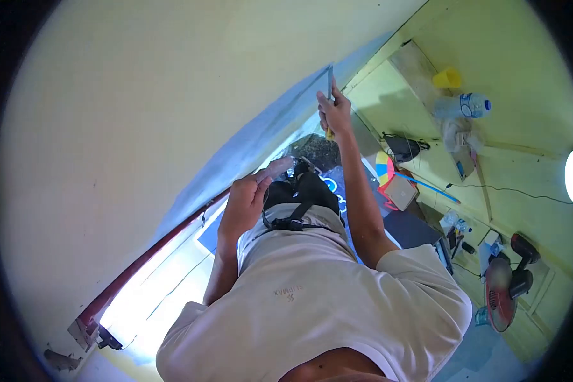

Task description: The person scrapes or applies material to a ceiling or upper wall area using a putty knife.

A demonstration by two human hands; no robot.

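- how best to work the thin tool [330, 83] along the wall [140, 95]?
- probably with edge flat, pressure light and even.
- and fingers?
- on the right hand [337, 116], closed around the tool, blade beyond fingertips, contact with wall unclear; on the left hand [240, 205], curled around a greyish slab [277, 168].

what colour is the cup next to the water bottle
The cup is yellow; it shows best in the head view, the only one.

A bright white light [572, 175], possibly a lamp, glows beside pale yellow-green walls [522, 51] in a cluttered room holding a red-and-black electric fan [502, 305].
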